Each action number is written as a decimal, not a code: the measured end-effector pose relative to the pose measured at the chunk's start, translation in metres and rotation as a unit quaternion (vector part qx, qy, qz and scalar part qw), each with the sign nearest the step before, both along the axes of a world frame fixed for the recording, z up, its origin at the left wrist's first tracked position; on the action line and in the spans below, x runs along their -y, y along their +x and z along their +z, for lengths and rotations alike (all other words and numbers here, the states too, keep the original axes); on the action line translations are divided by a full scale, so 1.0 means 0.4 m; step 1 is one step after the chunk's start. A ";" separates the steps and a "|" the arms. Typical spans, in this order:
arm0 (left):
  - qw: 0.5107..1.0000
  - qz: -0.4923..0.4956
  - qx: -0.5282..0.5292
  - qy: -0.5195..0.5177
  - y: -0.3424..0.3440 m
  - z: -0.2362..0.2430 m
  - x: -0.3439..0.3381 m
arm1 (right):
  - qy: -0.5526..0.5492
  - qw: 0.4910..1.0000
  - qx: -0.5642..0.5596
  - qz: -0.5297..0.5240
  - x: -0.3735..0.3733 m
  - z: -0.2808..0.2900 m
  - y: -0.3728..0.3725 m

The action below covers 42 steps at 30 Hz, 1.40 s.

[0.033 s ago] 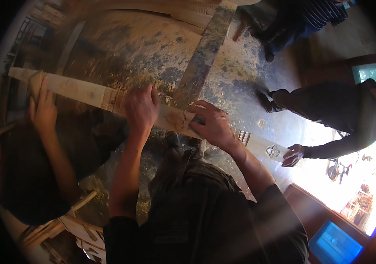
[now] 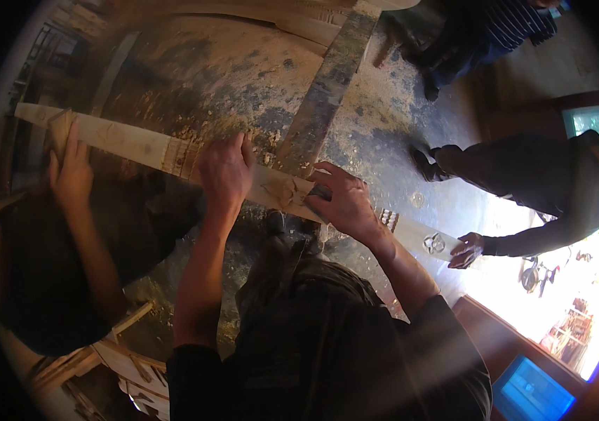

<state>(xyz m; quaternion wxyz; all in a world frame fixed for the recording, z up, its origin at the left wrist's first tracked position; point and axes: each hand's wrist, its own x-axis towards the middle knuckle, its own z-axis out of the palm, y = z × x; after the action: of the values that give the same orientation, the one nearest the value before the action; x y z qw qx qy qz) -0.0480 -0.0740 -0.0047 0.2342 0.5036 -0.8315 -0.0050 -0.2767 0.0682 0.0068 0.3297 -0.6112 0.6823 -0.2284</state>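
A long, pale carved board point(image 2: 282, 188) lies across the person's front, from the upper left down to the right. The left hand point(image 2: 226, 172) rests on it near its middle, with fingers curled; the fingertips are hidden, so I cannot tell how firmly it grips. The right hand point(image 2: 345, 200), just beside and apart from the left, clamps a small dark block point(image 2: 320, 191) between thumb and fingers at the board's surface, and hides part of the board.

Other people take up both ends. On the left, a co-worker's hand point(image 2: 71, 175) holds a flat wooden piece point(image 2: 61, 132) on the board. On the right, another co-worker's hand point(image 2: 466, 250) is at the far end, near a carved flower point(image 2: 434, 243); this co-worker's leg and shoe point(image 2: 422, 165) stand on the floor beyond. Farther off is a person in a striped shirt point(image 2: 517, 24).

A dusty plank point(image 2: 331, 77) runs from the top edge to the board's far side, between the two hands; I cannot tell whether it carries the board. The floor point(image 2: 215, 77) is strewn with pale dust. Wood pieces point(image 2: 68, 372) lie at the lower left, and a blue panel point(image 2: 534, 389) shows at the lower right.
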 end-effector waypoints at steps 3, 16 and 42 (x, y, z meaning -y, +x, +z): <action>1.000 0.008 -0.015 -0.005 -0.013 -0.013 0.005 | -0.040 0.999 0.021 -0.028 -0.006 -0.040 0.001; 0.999 0.031 0.000 0.032 0.002 -0.039 0.002 | -0.033 0.999 0.013 -0.039 0.021 -0.022 0.045; 0.999 0.021 -0.019 0.042 -0.005 -0.064 -0.005 | 0.026 0.995 0.008 -0.095 0.001 -0.113 0.083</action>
<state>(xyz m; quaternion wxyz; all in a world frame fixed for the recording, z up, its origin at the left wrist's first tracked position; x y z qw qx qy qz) -0.0501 -0.0719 -0.0303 0.2289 0.5301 -0.8152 -0.0446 -0.2434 0.0677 -0.0383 0.3277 -0.5330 0.7402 -0.2462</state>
